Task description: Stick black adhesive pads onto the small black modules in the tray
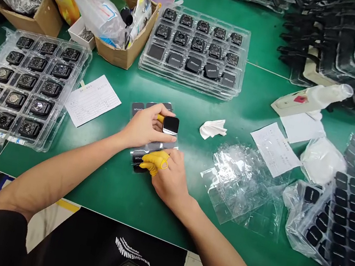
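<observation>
My left hand (144, 125) grips a small square watch body (170, 125) by its sides, its glossy black face turned up. Below it, my right hand (171, 178) has yellow finger cots (155, 161) on, and its fingers are curled together on a sheet of black square stickers (138, 157) printed with white lettering. Part of that sheet is hidden under both hands. More of the dark stickers (137, 106) show beyond my left hand.
Clear trays of watch bodies stand at the left (26, 81) and back (198, 45). Papers (94, 100), a crumpled white wipe (213, 128), clear film scraps (241, 181) and a squeeze bottle (310, 99) lie about. Trays of black squares (351, 218) sit at the right.
</observation>
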Demonstrator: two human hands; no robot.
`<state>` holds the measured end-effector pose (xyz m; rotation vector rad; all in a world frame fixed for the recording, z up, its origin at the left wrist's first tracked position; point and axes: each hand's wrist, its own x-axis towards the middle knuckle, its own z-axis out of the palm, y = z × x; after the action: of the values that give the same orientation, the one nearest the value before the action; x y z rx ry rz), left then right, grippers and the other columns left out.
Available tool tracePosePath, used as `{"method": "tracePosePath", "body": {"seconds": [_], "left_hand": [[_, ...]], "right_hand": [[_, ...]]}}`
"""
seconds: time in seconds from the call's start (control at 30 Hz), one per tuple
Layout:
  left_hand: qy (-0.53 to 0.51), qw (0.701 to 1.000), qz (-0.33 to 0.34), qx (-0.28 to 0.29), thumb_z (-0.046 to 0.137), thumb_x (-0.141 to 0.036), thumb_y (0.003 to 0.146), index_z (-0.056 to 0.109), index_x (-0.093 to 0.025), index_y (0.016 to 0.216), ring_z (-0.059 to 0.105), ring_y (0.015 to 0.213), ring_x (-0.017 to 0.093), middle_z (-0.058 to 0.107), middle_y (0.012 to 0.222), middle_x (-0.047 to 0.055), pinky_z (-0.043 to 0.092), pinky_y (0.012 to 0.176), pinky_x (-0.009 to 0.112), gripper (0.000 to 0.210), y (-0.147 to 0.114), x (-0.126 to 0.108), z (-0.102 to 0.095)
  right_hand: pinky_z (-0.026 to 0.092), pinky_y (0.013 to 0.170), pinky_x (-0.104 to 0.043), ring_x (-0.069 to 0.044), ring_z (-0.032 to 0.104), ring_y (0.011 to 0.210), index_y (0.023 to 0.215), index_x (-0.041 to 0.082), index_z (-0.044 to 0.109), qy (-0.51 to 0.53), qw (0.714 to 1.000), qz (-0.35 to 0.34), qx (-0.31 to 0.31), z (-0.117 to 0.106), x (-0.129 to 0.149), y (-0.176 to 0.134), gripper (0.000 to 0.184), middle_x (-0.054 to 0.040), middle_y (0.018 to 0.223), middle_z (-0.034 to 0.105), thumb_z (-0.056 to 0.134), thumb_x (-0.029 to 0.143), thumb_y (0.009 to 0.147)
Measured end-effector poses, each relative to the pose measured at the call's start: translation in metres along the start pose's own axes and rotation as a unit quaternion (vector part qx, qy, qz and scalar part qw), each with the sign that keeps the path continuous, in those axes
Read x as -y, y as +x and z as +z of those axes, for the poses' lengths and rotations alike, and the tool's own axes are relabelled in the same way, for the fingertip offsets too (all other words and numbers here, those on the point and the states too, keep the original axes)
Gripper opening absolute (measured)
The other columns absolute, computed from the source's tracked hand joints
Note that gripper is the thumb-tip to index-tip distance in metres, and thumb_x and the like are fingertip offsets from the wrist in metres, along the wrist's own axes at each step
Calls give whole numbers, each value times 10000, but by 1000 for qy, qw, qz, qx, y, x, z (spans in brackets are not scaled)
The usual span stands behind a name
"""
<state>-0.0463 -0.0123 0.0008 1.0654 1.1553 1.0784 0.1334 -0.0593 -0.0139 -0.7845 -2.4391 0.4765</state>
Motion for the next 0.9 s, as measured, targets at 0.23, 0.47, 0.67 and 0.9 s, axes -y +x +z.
{"method": "tracePosePath", "body": {"seconds": [0.23,0.47,0.67,0.9], "left_hand": [[-13,1000,-3,-6,921,-220,614,586,-191,1029,700,834,132,713,950,13,574,792,283,534,0,-2,0],[-16,1000,4,1,932,-246,629,627,-187,1089,708,806,139,725,914,20,577,761,275,555,0,3,-2],[79,997,20,18,956,-307,621,718,-194,1168,734,803,173,767,875,19,613,827,328,608,-6,2,2],[128,991,40,22,939,-282,647,747,-236,1168,749,793,170,792,879,-12,633,840,315,557,-4,3,5]], "right_hand": [[436,774,-356,-190,537,848,980,228,634,-58,988,-97,-106,-4,-1,28,305,-24,826,696,532,-45,891],[505,946,-428,-220,616,1001,898,309,686,104,993,-62,-19,-82,39,13,191,9,895,703,587,165,975],[576,773,-363,-201,693,823,878,233,720,258,905,338,3,-101,-26,50,197,-42,907,756,788,415,841],[611,853,-400,-224,710,873,851,202,736,403,811,422,36,-68,-63,70,487,-62,895,762,957,533,571]]}}
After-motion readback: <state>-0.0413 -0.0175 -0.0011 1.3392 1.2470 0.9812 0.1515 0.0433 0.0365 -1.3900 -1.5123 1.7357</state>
